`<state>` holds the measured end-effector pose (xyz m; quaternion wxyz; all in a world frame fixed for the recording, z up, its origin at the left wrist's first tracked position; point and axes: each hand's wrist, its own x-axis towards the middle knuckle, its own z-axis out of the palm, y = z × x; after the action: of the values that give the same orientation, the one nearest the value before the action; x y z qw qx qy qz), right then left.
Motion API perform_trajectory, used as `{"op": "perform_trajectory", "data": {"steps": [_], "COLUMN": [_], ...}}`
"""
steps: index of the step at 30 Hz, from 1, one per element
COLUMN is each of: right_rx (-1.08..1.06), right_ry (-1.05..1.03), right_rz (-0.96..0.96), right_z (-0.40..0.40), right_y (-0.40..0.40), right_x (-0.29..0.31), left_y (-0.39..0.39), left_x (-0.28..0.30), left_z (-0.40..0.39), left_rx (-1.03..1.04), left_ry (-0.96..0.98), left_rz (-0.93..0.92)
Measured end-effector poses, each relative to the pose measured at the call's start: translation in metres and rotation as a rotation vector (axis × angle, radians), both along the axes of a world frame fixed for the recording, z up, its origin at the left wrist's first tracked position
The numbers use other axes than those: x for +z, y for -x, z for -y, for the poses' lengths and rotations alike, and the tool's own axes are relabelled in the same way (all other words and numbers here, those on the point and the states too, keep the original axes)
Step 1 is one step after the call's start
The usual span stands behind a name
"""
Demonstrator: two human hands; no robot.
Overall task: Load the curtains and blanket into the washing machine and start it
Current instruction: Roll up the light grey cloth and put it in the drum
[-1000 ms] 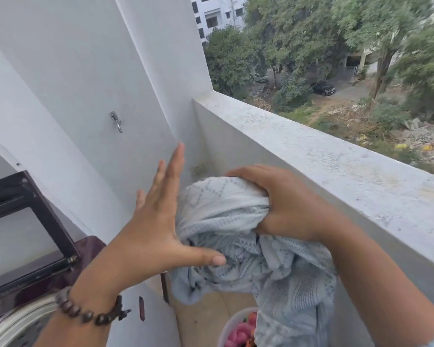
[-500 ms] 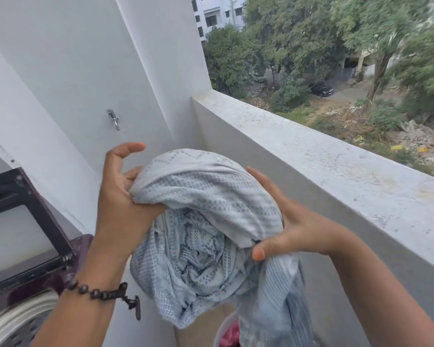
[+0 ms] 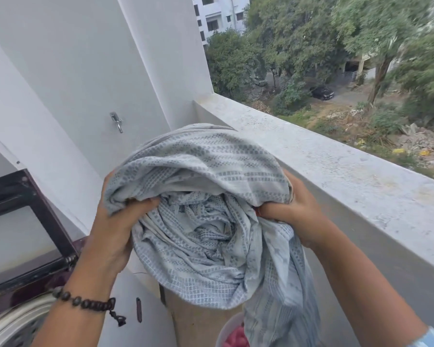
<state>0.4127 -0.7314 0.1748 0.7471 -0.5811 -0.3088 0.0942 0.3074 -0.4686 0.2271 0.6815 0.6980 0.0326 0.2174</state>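
Bundling up the curtain before it goes in the washer

Both hands are bunching the pale blue patterned curtain [image 3: 201, 206] into a ball at chest height over the balcony, left hand [image 3: 115, 229] and right hand [image 3: 293, 211] each with fingers curled into the folds, one tail hanging down toward the tub of pink laundry [image 3: 232, 334]. The washing machine [image 3: 13, 319] sits open at lower left, so I'd guess next is swinging the bundle left and dropping it in the drum. A second ago the left hand was flat and open beside the cloth; now it grips, and the bundle looks rounder and higher.
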Motion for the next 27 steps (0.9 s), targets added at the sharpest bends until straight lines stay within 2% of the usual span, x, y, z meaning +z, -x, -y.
{"op": "perform_trajectory", "data": {"steps": [3,5,10,13,15,18,22,27], "right_rx": [-0.080,-0.103,-0.120,-0.056,-0.068,-0.060,0.158,0.307], "right_ry": [0.031,0.131,0.453,0.502,0.497,0.498,0.541,0.554], "right_rz": [0.081,0.182,0.510,0.675,0.669,0.593,0.354,0.187], "right_z": [0.004,0.004,-0.010,-0.018,-0.017,-0.008,0.012,0.026], "right_y": [-0.008,-0.011,-0.005,-0.002,0.000,-0.002,-0.008,-0.010], "right_x": [0.011,0.019,0.033,0.036,0.037,0.039,0.029,-0.010], "left_y": [0.013,0.021,0.010,-0.007,-0.010,-0.010,-0.011,-0.014], "left_x": [0.008,0.018,0.030,0.020,0.010,0.005,0.011,0.019], "left_z": [-0.007,-0.001,0.040,0.061,0.067,0.069,0.065,0.049], "left_rx": [-0.180,-0.213,-0.165,-0.154,-0.097,-0.053,-0.031,0.033], "left_ry": [-0.186,-0.411,-1.073,-1.306,-1.255,-1.015,-0.767,-0.565], "left_rz": [-0.193,-0.281,-0.277,-0.257,-0.148,0.008,0.077,0.152]}}
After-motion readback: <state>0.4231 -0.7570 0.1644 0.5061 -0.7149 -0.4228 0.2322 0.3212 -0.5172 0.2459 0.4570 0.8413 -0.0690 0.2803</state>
